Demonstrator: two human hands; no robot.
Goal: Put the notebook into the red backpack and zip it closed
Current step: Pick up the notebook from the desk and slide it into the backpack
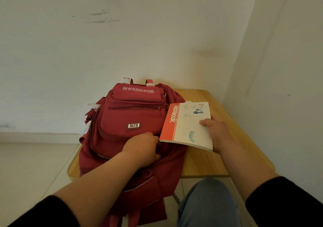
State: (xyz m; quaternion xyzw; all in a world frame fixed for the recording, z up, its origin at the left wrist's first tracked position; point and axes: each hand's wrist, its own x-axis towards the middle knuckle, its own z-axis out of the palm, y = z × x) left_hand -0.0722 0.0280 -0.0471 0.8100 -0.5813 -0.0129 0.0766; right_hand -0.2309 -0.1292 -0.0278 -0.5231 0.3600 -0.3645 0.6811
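Observation:
The red backpack (129,116) lies flat on a small wooden table (206,160), front pockets up, its top end toward me and hanging over the near edge. My left hand (143,148) grips the backpack's fabric near its top opening, fingers curled into it. My right hand (218,136) holds the notebook (187,125) by its right edge, lifted just above the table beside the backpack. The notebook has a white cover with a red spine strip reading NOTEBOOK. I cannot see inside the backpack.
The table stands in a corner between white walls (157,34), with a pale tiled floor (35,165) on the left. My knee in grey trousers (206,202) is below the table's near edge. Backpack straps (139,209) hang down off the table.

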